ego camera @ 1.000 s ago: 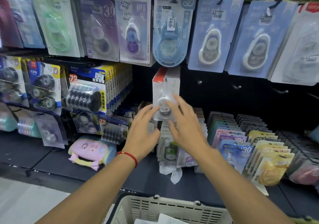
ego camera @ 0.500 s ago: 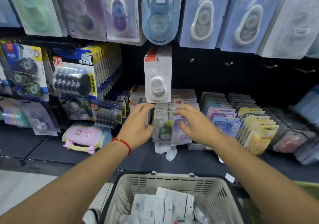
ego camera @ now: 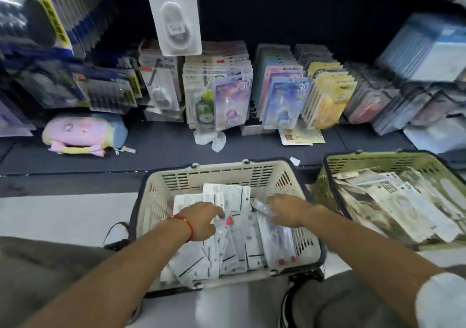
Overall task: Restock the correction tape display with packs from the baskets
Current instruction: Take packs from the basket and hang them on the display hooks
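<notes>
— Both hands have come down from the shelf rows into the cream basket [ego camera: 222, 173]; half a second ago they were up at the standing packs, and now the white hanging pack [ego camera: 176, 14] sits alone high above them.

— What is the left hand [ego camera: 201, 220] doing?

— It lies inside the cream basket, on its left half, fingers bent down onto the white correction tape packs [ego camera: 252, 242] heaped there. Whether it pinches one or only presses on the heap, I cannot tell; the fingertips are blurred. A red bracelet [ego camera: 187, 224] circles that wrist.

— And the right hand [ego camera: 290, 212]?

— On the right half of the same basket, fingers curled around a clear-fronted pack [ego camera: 262, 207] at the top of the heap; the thumb side is hidden, so the hold looks like a pinch, but not surely.

— Where else are packs?

— To the right of the cream basket, just beside it, stands a green basket [ego camera: 378, 163] filled with larger flat packs. Beyond the cream basket, on the dark shelf [ego camera: 164, 148], rows of packs stand upright: a purple-fronted row [ego camera: 233, 100] straight behind the basket, a blue-fronted row [ego camera: 287, 103] and a yellow row [ego camera: 330, 100] behind and to the right.

— Anything loose?

— A crumpled white wrapper [ego camera: 210, 137] lies on the shelf between the purple row and the cream basket. A pink plush pouch [ego camera: 80, 134] rests on the shelf, behind and left of the basket.
</notes>
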